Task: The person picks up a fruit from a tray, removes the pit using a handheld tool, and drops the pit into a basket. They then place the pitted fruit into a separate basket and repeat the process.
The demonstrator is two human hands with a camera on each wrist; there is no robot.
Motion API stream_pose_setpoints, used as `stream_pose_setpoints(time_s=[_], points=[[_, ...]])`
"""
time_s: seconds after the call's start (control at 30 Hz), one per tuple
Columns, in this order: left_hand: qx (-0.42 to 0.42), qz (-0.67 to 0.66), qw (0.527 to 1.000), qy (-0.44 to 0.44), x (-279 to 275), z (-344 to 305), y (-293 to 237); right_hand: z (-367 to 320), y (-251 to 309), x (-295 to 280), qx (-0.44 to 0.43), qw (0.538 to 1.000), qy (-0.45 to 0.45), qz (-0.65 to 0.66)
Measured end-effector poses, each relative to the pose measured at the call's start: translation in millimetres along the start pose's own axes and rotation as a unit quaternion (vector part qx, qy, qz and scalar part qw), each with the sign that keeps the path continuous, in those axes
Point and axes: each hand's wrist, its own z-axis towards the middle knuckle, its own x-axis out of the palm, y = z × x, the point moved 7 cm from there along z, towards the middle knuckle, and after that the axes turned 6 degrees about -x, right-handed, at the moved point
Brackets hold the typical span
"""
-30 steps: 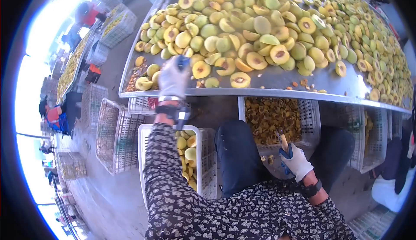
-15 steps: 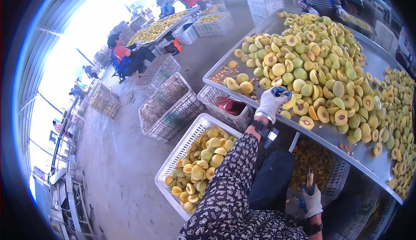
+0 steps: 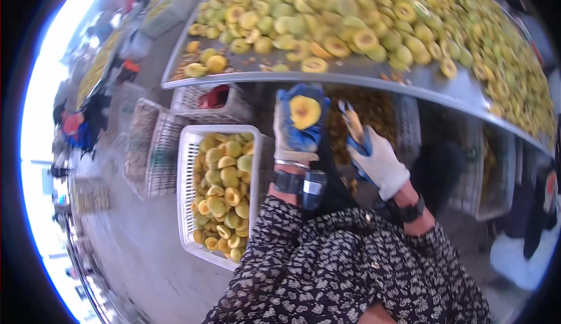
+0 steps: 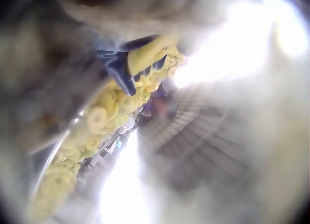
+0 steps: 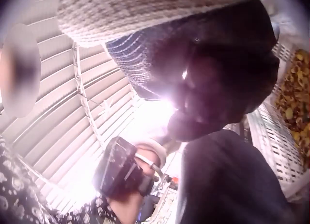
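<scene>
A metal table (image 3: 461,92) heaped with fruit halves (image 3: 283,24) spans the upper frame, its front edge slanting down rightward. Floor (image 3: 131,236) opens lower left, beside a white crate (image 3: 182,192). At centre, below the edge, the left hand (image 3: 292,137) grips one yellow half (image 3: 305,111); apart, right, the right hand's (image 3: 378,163) fingers curl round a tool (image 3: 353,124).

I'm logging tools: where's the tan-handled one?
In the head view, the tan-handled tool is in the right hand, right of the fruit half in the left hand.
</scene>
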Motion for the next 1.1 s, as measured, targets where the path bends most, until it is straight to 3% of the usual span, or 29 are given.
stream_pose_setpoints(time_s=[0.07, 0.13, 0.23, 0.6, 0.7, 0.77, 0.8, 0.93, 1.0, 1.03, 1.1], points=[[-0.033, 0.035, 0.998, -0.027, 5.1, -3.7, 6.0, -3.6, 15.9, 3.0, -0.06, 0.997, 0.0, -0.05], [-0.015, 0.128, 0.991, 0.041, 9.7, -4.5, 11.2, -10.5, 28.1, 11.4, -0.063, 0.99, 0.037, -0.12], [0.034, 0.218, 0.973, -0.062, 16.9, -16.8, 15.7, -16.7, 28.4, 21.0, -0.076, 0.98, 0.056, -0.175], [0.024, 0.362, 0.925, -0.112, 11.2, -25.9, 22.4, -25.0, 8.8, 29.8, -0.086, 0.978, 0.03, -0.187], [-0.017, 0.414, 0.899, -0.14, -2.9, -24.6, 24.0, -29.0, 13.0, 22.5, -0.031, 0.982, 0.108, -0.151], [-0.019, 0.445, 0.884, -0.145, -2.8, -23.0, 23.2, -31.5, 7.9, 24.9, 0.082, 0.978, 0.188, -0.027], [-0.016, 0.474, 0.868, -0.148, -1.8, -22.0, 23.1, -30.1, 6.4, 23.4, 0.084, 0.978, 0.187, -0.026], [-0.083, 0.436, 0.886, -0.136, -5.0, -15.0, 38.8, -29.4, -2.3, 19.6, 0.092, 0.982, 0.163, -0.006], [-0.057, 0.429, 0.891, -0.136, -1.5, -12.6, 43.7, -27.7, -8.1, 20.0, 0.097, 0.984, 0.146, 0.017], [-0.027, 0.421, 0.896, -0.138, 0.3, -12.2, 43.1, -26.5, -12.3, 20.7, 0.102, 0.983, 0.129, 0.077], [-0.055, 0.418, 0.899, -0.12, -1.8, -9.5, 50.0, -24.9, -20.0, 21.8, 0.109, 0.978, 0.109, 0.142]])
